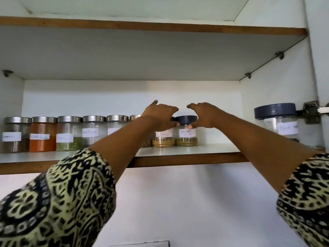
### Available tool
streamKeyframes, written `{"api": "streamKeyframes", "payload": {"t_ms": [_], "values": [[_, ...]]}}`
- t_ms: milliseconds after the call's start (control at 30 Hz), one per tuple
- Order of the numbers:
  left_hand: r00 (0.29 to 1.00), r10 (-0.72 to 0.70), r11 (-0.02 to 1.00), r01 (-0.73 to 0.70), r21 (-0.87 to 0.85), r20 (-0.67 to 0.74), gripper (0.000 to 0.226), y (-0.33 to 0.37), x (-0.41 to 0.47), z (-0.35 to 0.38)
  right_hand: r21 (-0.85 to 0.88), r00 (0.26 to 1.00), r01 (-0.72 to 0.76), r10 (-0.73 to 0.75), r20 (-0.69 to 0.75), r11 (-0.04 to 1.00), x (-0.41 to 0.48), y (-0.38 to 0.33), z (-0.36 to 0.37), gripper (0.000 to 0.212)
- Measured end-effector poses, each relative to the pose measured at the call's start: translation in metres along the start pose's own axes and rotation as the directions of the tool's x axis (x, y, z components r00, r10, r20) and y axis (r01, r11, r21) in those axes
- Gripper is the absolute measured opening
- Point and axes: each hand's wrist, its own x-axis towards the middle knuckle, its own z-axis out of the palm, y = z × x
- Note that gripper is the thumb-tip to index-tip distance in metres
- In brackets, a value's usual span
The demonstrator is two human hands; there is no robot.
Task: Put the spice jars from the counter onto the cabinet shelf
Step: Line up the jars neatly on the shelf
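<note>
Two small glass spice jars with dark lids and tan powder stand side by side on the white cabinet shelf [204,148]. My left hand [160,114] is cupped over the lid of the left jar [163,139], thumb in front and fingers behind. My right hand [204,114] grips the right jar [187,138] at its lid in the same way, thumb against the glass. To their left runs a row of several steel-lidded labelled jars, among them an orange powder jar [42,134] and a green herb jar [68,138]. My left forearm hides part of that row.
A larger dark-lidded glass jar [277,122] stands at the shelf's right end, near the door hinge [311,111]. Bare shelf lies between it and the two small jars. An upper shelf [160,26] spans overhead. The cabinet side walls close in left and right.
</note>
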Motion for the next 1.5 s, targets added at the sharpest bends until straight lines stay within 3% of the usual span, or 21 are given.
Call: {"api": "streamKeyframes", "payload": {"t_ms": [200, 333, 467, 600, 700, 833, 933, 1067, 1233, 1500], "values": [[0.983, -0.086, 0.971, 0.046, -0.234, -0.162, 0.047, 0.100, -0.096, -0.040, -0.054, 0.995, 0.012, -0.018, -0.097, 0.998, -0.105, 0.004, -0.030, 0.051], [0.973, -0.113, 0.973, 0.067, -0.222, -0.200, 0.041, 0.164, -0.130, -0.034, -0.045, 0.997, -0.018, 0.015, -0.070, 0.999, -0.167, 0.013, -0.038, 0.035], [0.965, -0.195, 0.973, 0.167, -0.162, -0.177, 0.045, 0.196, -0.124, -0.011, -0.066, 0.990, -0.037, 0.028, -0.138, 0.997, -0.197, 0.033, -0.025, 0.030], [0.913, -0.203, 0.977, 0.167, -0.131, -0.354, 0.044, 0.200, -0.126, 0.016, -0.045, 0.987, 0.001, -0.008, -0.163, 0.999, -0.217, 0.062, -0.004, 0.032], [0.863, -0.202, 0.979, 0.174, -0.103, -0.462, 0.049, 0.200, -0.126, 0.034, 0.039, 0.982, 0.007, 0.000, -0.190, 0.999, -0.208, 0.080, -0.008, 0.040], [0.815, -0.217, 0.975, 0.203, -0.085, -0.538, 0.050, 0.205, -0.120, 0.043, -0.032, 0.958, -0.062, 0.050, -0.283, 0.998, -0.171, 0.111, -0.036, 0.046], [0.786, -0.201, 0.977, 0.205, -0.060, -0.585, 0.053, 0.204, -0.117, 0.050, -0.071, 0.972, -0.133, 0.116, -0.203, 0.989, -0.147, 0.132, -0.053, 0.051], [0.771, -0.148, 0.981, 0.192, 0.003, -0.619, 0.063, 0.198, -0.115, 0.057, -0.161, 0.990, -0.128, 0.116, -0.086, 0.979, -0.124, 0.135, -0.062, 0.040], [0.765, -0.122, 0.975, 0.211, 0.069, -0.632, 0.072, 0.195, -0.110, 0.069, -0.104, 0.996, -0.065, 0.059, -0.061, 0.992, -0.087, 0.128, -0.053, 0.039], [0.669, -0.052, 0.950, 0.263, 0.170, -0.742, 0.080, 0.188, -0.096, 0.087, 0.004, 0.997, -0.002, 0.002, -0.082, 1.000, -0.023, 0.102, -0.013, 0.039]]}}
